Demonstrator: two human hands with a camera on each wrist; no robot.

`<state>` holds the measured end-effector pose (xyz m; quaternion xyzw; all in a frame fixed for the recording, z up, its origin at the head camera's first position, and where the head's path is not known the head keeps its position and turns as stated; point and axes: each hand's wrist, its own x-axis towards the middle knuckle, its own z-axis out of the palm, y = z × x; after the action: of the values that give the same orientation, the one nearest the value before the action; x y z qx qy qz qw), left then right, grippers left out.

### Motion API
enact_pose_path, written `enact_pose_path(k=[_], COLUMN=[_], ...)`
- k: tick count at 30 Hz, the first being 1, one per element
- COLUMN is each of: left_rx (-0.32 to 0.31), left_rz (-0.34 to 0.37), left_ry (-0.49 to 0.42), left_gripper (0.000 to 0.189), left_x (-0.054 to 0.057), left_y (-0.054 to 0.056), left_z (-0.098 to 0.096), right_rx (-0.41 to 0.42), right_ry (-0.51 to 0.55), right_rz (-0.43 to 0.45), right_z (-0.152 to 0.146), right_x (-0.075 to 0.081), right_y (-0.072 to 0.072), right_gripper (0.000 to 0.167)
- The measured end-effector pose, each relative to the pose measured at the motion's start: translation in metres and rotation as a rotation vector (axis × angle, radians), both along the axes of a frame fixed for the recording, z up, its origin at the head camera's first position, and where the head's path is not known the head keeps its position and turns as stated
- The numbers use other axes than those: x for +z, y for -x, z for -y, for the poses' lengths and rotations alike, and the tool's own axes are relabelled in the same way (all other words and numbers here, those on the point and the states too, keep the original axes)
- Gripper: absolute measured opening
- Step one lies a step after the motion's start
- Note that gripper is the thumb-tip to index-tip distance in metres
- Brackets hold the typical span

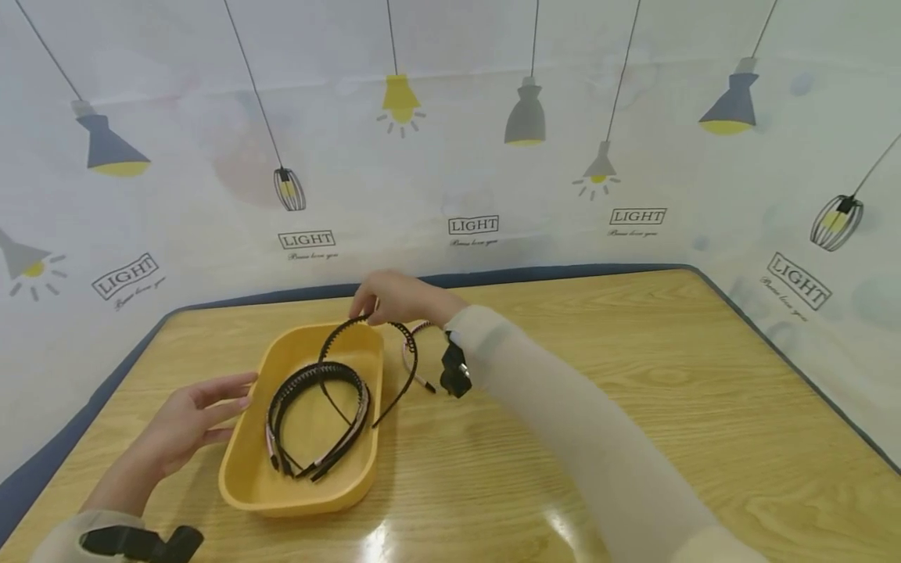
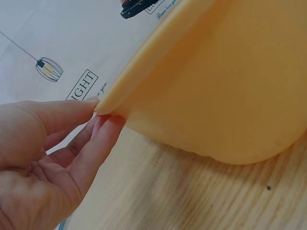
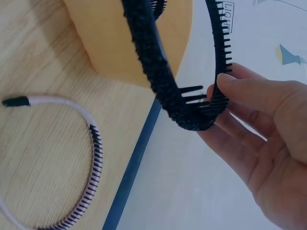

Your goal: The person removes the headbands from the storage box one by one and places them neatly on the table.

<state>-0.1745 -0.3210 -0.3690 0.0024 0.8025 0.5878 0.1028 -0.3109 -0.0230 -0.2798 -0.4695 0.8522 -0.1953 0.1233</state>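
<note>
My right hand holds a black headband by the top of its arch, pinched between thumb and fingers. Small comb teeth line its inner side, and its ends hang down over the right wall of a yellow plastic bin. With thumb and fingers, my left hand pinches the bin's rim on the left side. Inside the bin lie several headbands, mostly black with some pink, nested together with their arches toward the far end.
A pale pink headband with dark teeth and a black tip lies on the wooden table, just right of the bin. Beyond the table's dark blue edge rises a white backdrop printed with lamps.
</note>
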Motion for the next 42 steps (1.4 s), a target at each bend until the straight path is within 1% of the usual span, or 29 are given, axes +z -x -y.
enact_pose_path(k=[9,14,19,26,33,38,42], left_rx=[-0.009,-0.009,-0.009,-0.012,-0.017,-0.018,-0.022], left_rz=[-0.002,-0.002,-0.003,-0.005,-0.015,-0.012,-0.012], left_ry=[-0.01,-0.007,-0.005,-0.012,-0.004,-0.016,-0.023], left_gripper=[0.051,0.052,0.052,0.05,0.052,0.048,0.047], left_x=[-0.001,0.0,0.001,-0.001,0.0,0.0,0.001], left_y=[-0.001,-0.002,-0.002,-0.002,0.001,0.0,-0.001], left_z=[0.002,0.002,0.002,0.003,0.002,0.003,0.003], right_rx=[-0.03,-0.051,-0.049,-0.077,-0.107,-0.116,-0.145], right_ry=[0.019,0.027,0.047,0.043,0.032,0.049,0.057], right_rz=[0.008,0.017,0.03,0.043,0.034,0.038,0.045], right_z=[-0.018,-0.027,-0.037,-0.052,-0.07,-0.081,-0.09], right_x=[-0.002,-0.005,-0.011,-0.01,-0.017,-0.02,-0.024], right_y=[0.002,0.007,0.013,0.014,0.021,0.022,0.025], right_gripper=[0.024,0.025,0.025,0.025,0.025,0.024,0.024])
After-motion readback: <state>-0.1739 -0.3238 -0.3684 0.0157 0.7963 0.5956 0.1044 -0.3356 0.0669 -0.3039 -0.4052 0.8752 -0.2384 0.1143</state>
